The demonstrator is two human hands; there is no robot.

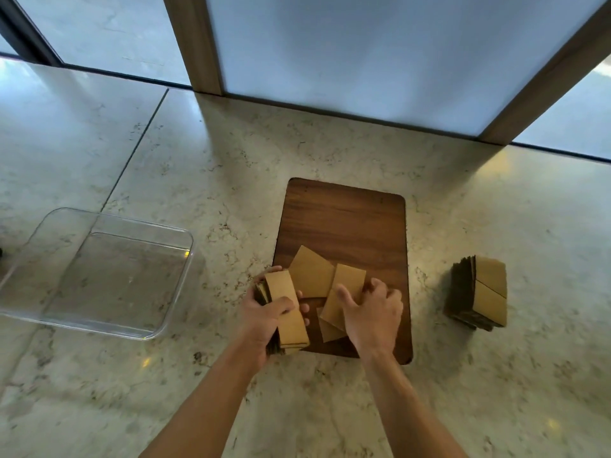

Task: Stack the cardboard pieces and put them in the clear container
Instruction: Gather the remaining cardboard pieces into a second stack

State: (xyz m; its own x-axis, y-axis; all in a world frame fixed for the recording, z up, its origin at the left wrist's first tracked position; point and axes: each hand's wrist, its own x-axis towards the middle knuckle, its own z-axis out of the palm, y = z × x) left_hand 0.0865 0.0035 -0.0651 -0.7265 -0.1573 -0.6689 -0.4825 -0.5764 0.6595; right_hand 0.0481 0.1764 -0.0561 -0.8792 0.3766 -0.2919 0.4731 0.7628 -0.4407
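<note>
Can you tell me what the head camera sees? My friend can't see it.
A left hand grips a cardboard stack while the right hand picks at loose pieces on a wooden board; a clear container sits left.
</note>
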